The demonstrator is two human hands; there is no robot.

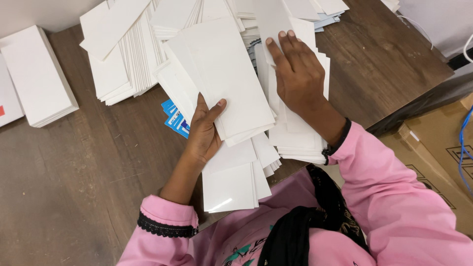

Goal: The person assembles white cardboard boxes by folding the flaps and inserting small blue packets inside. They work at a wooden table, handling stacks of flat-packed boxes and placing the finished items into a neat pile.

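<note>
- The left hand [204,130], at the centre of the frame, grips a fanned bundle of cards [221,79]: thumb pressed on the top card's face, fingers hidden behind the bundle.
- The cards are long, plain white rectangles with a slight sheen, tilted so their long edges run from upper left to lower right; several edges show stepped behind the top one.
- The right hand [295,74], just right of centre near the top, lies palm down with fingers together and stretched out, fingertips on a single white sheet [271,22] that tops a pile [300,138].
- That pile sits on the worktop [74,167] under the right wrist, its edges uneven.
- Below the left hand, at lower centre, another short stack [231,187] of the same white cards overhangs the worktop's near edge.
- Blue printed cards [175,118] peek out just left of the left hand.
- A slumped row of white cards [128,54] fills the upper left centre.
- A tidy white block [37,74] lies at far upper left.
- A cardboard box [438,148] stands at right, off the dark wooden worktop.
</note>
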